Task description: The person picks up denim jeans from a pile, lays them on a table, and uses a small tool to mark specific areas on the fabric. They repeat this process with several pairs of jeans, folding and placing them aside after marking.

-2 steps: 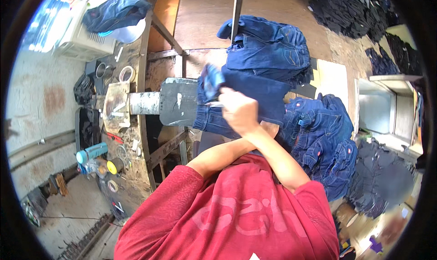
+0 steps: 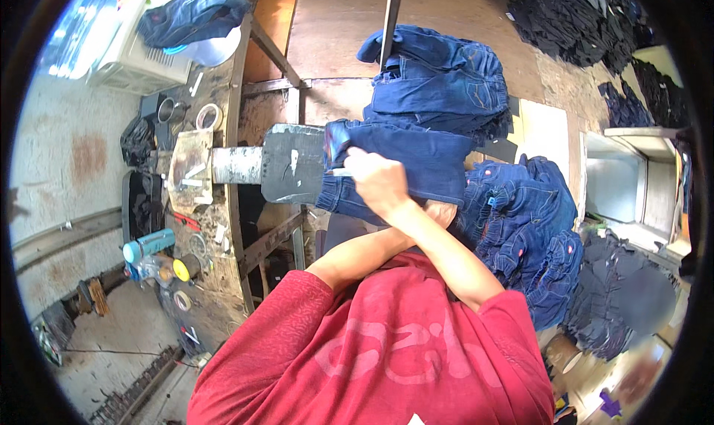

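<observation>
A dark blue denim garment (image 2: 416, 157) with a gathered elastic waistband lies over the end of a narrow dark grey board (image 2: 291, 165). My right hand (image 2: 381, 181) is over it near the waistband, fingers curled closed. A thin white pen-like stick (image 2: 340, 172) juts from its fist. At its fingertips a small dark blue, shiny piece (image 2: 338, 141) rests against the waistband; its kind is unclear. My forearms cross, the right over the left. My left hand (image 2: 442, 214) touches the garment's near right edge, mostly hidden below my right forearm, its fingers out of sight.
Folded jeans (image 2: 446, 83) are stacked beyond the board, and more denim garments (image 2: 524, 209) pile up to my right. Dark cloth heaps (image 2: 573, 23) stand farther right. On the left wooden bench (image 2: 212, 269) are tape rolls (image 2: 209, 117) and a turquoise bottle (image 2: 149, 245). A metal post (image 2: 390, 16) rises ahead.
My right hand has moved slightly left. The shiny blue piece, raised and blurred before, now lies lower against the waistband. My left hand has stayed in place.
</observation>
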Motion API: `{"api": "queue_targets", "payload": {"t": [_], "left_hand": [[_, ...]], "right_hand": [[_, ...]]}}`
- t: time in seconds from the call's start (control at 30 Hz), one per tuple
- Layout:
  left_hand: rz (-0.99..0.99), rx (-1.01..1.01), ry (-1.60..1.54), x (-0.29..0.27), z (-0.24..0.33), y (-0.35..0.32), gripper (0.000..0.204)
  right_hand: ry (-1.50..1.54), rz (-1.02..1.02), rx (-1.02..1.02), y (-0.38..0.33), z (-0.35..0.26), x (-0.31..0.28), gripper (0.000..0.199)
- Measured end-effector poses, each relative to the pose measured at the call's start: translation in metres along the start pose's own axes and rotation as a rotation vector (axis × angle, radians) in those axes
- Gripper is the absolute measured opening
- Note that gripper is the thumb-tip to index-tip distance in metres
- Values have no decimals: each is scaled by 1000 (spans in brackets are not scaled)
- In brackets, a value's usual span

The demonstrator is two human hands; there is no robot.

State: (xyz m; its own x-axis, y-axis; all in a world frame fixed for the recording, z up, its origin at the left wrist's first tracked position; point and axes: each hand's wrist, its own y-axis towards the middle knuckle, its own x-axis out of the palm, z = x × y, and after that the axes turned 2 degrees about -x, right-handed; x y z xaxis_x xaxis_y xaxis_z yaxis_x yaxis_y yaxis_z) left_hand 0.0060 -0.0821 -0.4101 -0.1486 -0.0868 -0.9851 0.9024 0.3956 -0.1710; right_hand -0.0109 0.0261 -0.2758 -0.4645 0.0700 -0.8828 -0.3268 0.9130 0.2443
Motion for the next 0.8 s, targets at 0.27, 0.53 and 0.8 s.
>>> {"api": "queue_targets", "payload": {"t": [0.27, 0.53, 0.8], "left_hand": [[-40, 19, -53, -14, 0, 23, 73], [470, -277, -590, -70, -93, -8, 66], [209, -621, -304, -43, -231, -161, 94]], "right_hand": [[81, 136, -5, 12, 11, -26, 4], [103, 702, 557, -58, 119, -261, 36], [-208, 250, 902, -137, 204, -232, 54]]}}
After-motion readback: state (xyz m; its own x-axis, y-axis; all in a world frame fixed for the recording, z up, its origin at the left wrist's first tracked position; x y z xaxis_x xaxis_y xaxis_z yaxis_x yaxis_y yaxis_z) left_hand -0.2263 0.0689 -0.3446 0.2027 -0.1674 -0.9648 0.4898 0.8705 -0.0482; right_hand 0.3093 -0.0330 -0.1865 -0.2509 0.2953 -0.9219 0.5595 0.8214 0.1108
